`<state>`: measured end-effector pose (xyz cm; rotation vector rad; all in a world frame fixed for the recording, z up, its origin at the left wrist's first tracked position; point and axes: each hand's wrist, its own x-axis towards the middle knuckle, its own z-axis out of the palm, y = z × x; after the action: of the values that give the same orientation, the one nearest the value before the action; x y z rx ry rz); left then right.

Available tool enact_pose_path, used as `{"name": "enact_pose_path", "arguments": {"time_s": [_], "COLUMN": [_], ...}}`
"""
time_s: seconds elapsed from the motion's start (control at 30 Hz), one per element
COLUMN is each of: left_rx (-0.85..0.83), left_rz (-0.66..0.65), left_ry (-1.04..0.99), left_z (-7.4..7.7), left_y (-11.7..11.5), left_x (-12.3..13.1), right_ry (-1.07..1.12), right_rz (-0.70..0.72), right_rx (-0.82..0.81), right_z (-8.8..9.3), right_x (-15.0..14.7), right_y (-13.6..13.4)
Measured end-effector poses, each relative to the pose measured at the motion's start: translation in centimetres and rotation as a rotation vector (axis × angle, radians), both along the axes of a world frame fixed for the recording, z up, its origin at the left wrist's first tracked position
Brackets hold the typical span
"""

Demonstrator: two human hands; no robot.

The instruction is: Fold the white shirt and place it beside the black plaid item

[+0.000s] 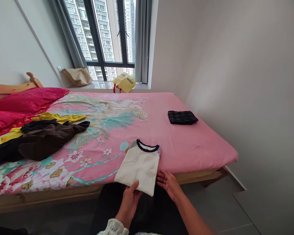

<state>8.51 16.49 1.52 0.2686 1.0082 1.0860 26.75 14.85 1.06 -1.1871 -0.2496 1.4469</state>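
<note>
Clear: pink sheet [186, 145] between folded T-shirt [140, 166] and plaid garment [182, 117], possibly shorts. Blocked left: clothes pile [39, 138].

- The left hand [131, 197] reaches forward from the bottom of the view. Its thumb is pressed down on top and its fingers are curled under in a pinch.
- A white ruffled cuff [112, 227] covers the left wrist.
- The right hand [168, 182] lies open just beside it, fingers straight and slightly spread.
- The right forearm [192, 213] is bare and comes in slanting from the lower right.
</note>
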Motion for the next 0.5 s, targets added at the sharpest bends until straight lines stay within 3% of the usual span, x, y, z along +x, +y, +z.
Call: {"name": "enact_pose_path", "arguments": {"time_s": [0.13, 0.33, 0.5], "left_rx": [-0.019, -0.043, -0.1], "left_rz": [-0.015, -0.089, -0.256], "left_ry": [-0.029, -0.052, 0.073], "left_z": [1.2, 3.3, 2.3], "left_y": [-0.4, -3.0, -5.5], "left_x": [-0.6, -2.6, -5.1], "right_ry": [0.28, 0.38, 0.42], "right_rz": [0.272, 0.239, 0.239], "right_rx": [0.087, 0.239, 0.13], "right_z": [1.0, 2.6, 3.0], "right_x": [-1.4, -3.0, -2.8], "right_y": [-1.0, 1.4, 1.7]}}
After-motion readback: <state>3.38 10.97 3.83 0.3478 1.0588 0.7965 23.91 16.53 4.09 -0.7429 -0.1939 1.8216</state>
